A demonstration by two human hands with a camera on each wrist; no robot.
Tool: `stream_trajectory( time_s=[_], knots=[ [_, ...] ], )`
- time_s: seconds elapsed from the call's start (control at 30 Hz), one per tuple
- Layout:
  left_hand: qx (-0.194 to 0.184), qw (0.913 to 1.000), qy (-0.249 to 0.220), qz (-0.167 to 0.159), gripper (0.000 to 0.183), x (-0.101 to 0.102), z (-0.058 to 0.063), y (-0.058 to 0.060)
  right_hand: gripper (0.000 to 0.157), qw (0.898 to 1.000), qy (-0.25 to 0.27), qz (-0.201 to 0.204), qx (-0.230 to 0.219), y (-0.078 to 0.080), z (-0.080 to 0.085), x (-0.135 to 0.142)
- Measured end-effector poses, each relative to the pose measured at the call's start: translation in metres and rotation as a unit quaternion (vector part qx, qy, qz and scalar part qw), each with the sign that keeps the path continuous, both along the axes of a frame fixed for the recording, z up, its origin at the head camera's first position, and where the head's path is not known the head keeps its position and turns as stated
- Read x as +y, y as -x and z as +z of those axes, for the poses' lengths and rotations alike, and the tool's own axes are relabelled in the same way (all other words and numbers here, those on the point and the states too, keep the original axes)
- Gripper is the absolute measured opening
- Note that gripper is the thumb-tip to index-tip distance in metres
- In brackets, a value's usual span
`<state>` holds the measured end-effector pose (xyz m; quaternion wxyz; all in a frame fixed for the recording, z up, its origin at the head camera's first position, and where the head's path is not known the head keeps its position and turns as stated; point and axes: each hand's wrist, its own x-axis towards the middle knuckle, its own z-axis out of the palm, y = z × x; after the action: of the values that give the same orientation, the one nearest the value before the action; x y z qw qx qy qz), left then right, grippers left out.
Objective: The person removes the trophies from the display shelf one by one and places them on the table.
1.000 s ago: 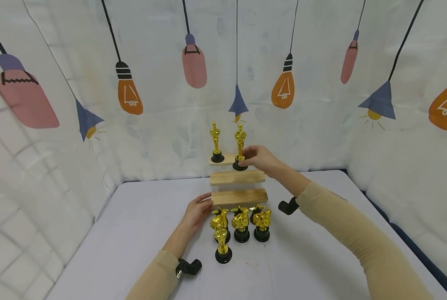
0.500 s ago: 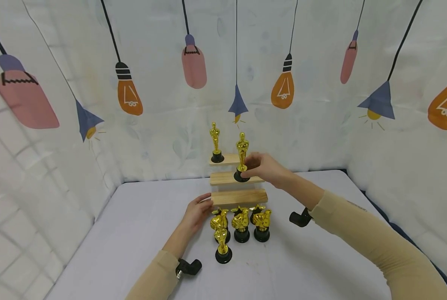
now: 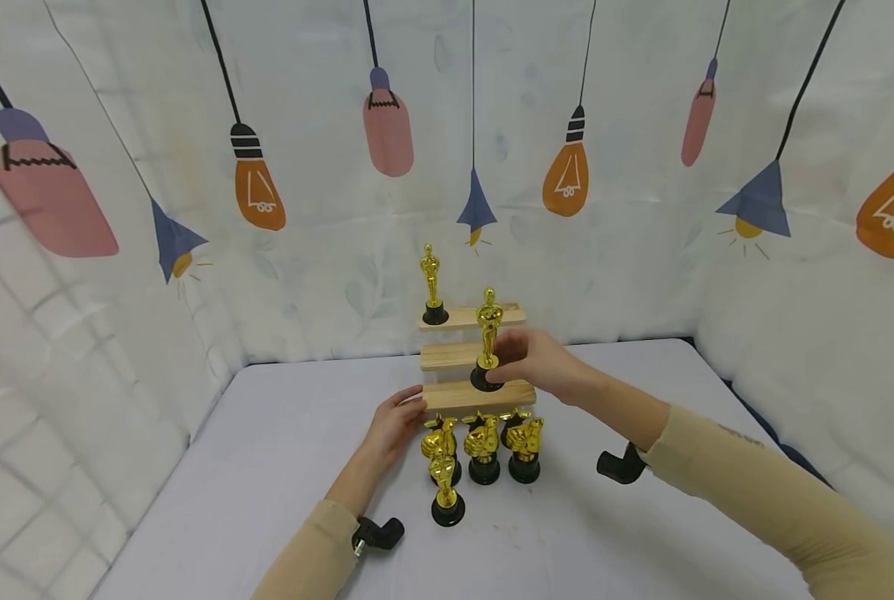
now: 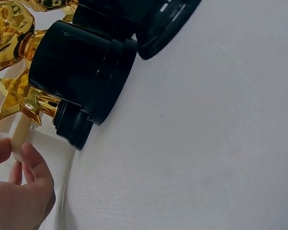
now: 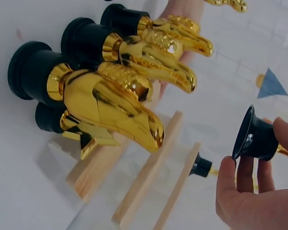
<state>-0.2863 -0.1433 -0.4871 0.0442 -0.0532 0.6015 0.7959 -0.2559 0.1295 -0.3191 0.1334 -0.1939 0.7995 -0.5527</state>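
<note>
My right hand [image 3: 540,364] holds a gold statuette trophy [image 3: 489,327] by its black base, upright in front of the tiered wooden rack. In the right wrist view, thumb and fingers grip that black base [image 5: 257,139]. My left hand [image 3: 396,427] is at the left end of the rack's lowest board [image 3: 484,395]. The left wrist view shows its thumb and fingers pinching the board's end [image 4: 20,139]. Another statuette trophy [image 3: 431,279] stands at the left of the top board [image 3: 484,317]. The middle board [image 3: 447,357] is partly covered by the held trophy.
In front of the rack, three gold thumbs-up trophies [image 5: 110,110] stand in a row, with star trophies [image 5: 89,139] behind them. One more statuette trophy [image 3: 447,492] stands nearest on the white tablecloth [image 3: 282,450]. A patterned curtain [image 3: 327,275] hangs behind.
My right hand has brought the statuette trophy down and nearer, from the top board's level to in front of the lower boards. The left hand has stayed at the rack's left end.
</note>
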Motion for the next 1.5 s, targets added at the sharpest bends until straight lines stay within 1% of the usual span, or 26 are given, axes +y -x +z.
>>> stream_trajectory(
  time_s=[0.13, 0.3, 0.37, 0.47, 0.6, 0.93, 1.07, 1.27, 1.5],
  knots=[
    [-0.006, 1.0, 0.002, -0.001, 0.048, 0.0, 0.001, 0.001, 0.035, 1.0, 0.002, 0.003, -0.003, -0.008, -0.004, 0.001],
    [-0.003, 1.0, 0.001, -0.002, 0.049, 0.0, 0.002, 0.0, 0.034, 1.0, 0.004, 0.009, -0.003, -0.017, -0.013, 0.002],
    [0.005, 1.0, -0.002, -0.007, 0.049, -0.001, 0.0, 0.0, 0.034, 1.0, 0.003, 0.012, -0.004, -0.021, -0.015, 0.002],
    [0.006, 0.9999, -0.005, -0.01, 0.049, -0.002, -0.001, 0.001, 0.033, 1.0, 0.003, 0.02, -0.007, -0.028, -0.019, 0.001],
    [0.001, 1.0, -0.005, -0.004, 0.048, -0.001, -0.001, 0.001, 0.031, 0.999, 0.009, 0.034, -0.011, -0.037, -0.023, 0.001],
    [-0.001, 1.0, -0.003, -0.001, 0.049, 0.0, 0.0, 0.001, 0.035, 0.999, 0.022, 0.041, -0.023, -0.052, -0.033, 0.003],
    [0.002, 1.0, -0.001, -0.005, 0.049, 0.0, 0.001, 0.0, 0.035, 0.998, 0.021, 0.049, -0.018, -0.06, -0.037, 0.002],
    [0.002, 0.9999, -0.004, -0.01, 0.05, 0.0, 0.001, 0.0, 0.032, 0.999, 0.018, 0.045, -0.011, -0.068, -0.044, 0.002],
    [0.001, 0.9999, -0.012, -0.01, 0.05, -0.001, 0.001, -0.001, 0.034, 0.998, 0.025, 0.053, -0.034, -0.076, -0.056, 0.001]
  ],
)
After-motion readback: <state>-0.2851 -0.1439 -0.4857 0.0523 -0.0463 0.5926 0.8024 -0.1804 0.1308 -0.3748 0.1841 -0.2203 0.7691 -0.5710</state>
